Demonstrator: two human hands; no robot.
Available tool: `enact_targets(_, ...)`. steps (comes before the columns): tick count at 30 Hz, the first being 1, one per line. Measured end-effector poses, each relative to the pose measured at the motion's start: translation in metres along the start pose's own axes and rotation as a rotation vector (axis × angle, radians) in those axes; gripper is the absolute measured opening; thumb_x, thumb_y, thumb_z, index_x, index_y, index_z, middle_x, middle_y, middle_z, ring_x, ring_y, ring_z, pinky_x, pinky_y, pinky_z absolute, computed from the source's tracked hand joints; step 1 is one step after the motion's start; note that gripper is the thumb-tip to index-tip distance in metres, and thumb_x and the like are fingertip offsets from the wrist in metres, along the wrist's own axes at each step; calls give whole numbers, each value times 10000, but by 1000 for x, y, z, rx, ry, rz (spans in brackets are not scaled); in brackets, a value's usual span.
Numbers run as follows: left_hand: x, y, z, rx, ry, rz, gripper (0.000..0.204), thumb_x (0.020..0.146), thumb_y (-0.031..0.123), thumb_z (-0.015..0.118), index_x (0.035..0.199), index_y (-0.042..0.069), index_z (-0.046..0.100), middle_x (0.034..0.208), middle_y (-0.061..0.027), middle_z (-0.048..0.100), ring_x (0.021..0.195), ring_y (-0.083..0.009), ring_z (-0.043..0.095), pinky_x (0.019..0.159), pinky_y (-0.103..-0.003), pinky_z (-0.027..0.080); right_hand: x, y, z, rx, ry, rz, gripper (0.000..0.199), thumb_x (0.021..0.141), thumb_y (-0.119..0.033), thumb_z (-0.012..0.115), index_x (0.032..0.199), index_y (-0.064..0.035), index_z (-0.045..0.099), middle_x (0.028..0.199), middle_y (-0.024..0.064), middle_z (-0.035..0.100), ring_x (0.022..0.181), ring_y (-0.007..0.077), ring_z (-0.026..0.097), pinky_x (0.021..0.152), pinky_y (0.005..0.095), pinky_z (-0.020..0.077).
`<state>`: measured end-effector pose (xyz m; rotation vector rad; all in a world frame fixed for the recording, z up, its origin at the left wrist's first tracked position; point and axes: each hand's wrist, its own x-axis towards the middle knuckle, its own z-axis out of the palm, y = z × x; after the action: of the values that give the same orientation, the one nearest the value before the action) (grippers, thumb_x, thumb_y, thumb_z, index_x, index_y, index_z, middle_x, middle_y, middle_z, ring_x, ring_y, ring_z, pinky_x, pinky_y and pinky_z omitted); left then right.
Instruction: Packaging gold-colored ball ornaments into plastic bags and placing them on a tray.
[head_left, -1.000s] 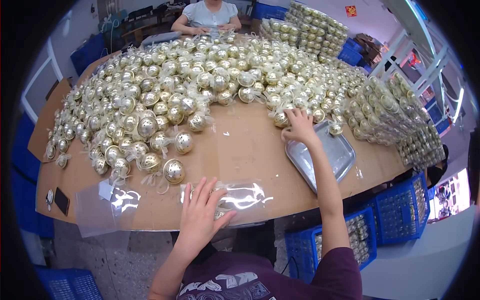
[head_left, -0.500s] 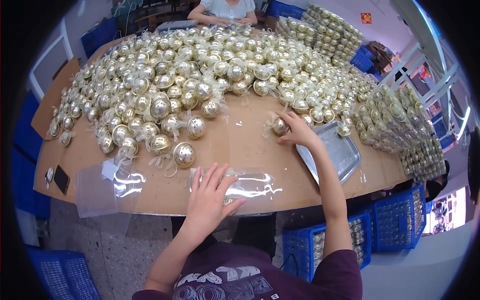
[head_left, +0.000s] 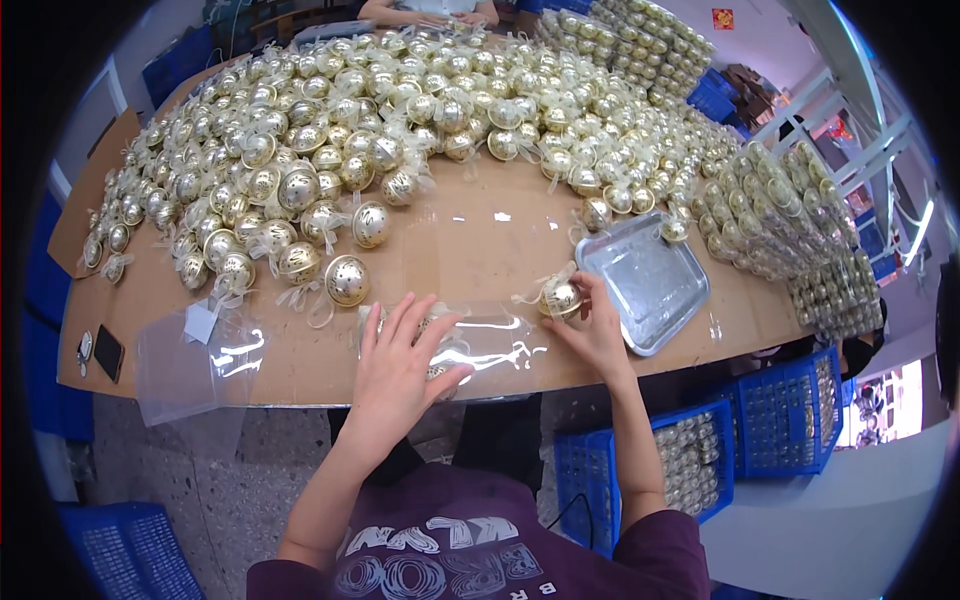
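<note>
Two hands are working at the surface [head_left: 470,235]: left hand [head_left: 400,360] lying open on the clear bag [head_left: 470,345], right hand [head_left: 590,325] gripping a gold ball [head_left: 562,297] at its mouth, beside the tray [head_left: 648,278] and ball heap [head_left: 400,110].

One metal tray [head_left: 645,280], one dark phone [head_left: 108,352] and too many gold balls [head_left: 347,280] to count lay there.

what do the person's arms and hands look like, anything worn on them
Both hands, left hand and right hand, are bare: no gloves, and no rings or watch that I can make out. The forearms are uncovered too. Short maroon sleeves end near the elbows, part of a maroon shirt with pale lettering.
</note>
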<state>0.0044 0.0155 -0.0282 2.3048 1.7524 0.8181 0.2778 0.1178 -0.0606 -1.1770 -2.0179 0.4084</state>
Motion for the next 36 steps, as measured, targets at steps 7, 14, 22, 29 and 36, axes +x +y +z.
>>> enact_targets(7,3,2,-1,-1,-17,-7,550,821,397,668,1282,131,530,1329,-130,473,1299,-309,389,1120,-508,213,-38,-33,5,58,-79,-20,683,617,-77,852,1224,-43,540,1129,72,520,971,167,551,806,284,477)
enact_targets(14,3,4,-3,73,-42,53,485,864,401,607,1325,279,518,1334,-139,450,1298,-323,372,1109,-552,195,-46,-40,36,883,-289,346,584,747,28,750,1264,-23,485,1187,70,525,1077,153,548,876,273,483)
enact_targets(22,11,11,1,144,-88,147,394,900,283,571,1286,364,564,1340,-146,417,1271,-354,369,1095,-590,177,-23,-22,50,841,-177,236,474,768,51,668,1219,-18,538,1102,74,606,929,142,603,850,282,494)
enact_targets(29,3,16,-12,134,-111,129,364,895,257,578,1254,318,598,1343,-140,408,1268,-359,358,1101,-588,164,63,145,-88,-404,424,185,468,725,-137,725,1163,-44,587,1076,144,627,931,254,613,790,353,489)
enact_targets(36,8,17,-9,107,-139,100,359,889,251,586,1240,322,607,1338,-135,406,1270,-359,354,1105,-588,164,93,227,-137,-490,269,332,680,588,-236,830,1179,-58,544,1127,163,561,1044,330,555,886,396,458)
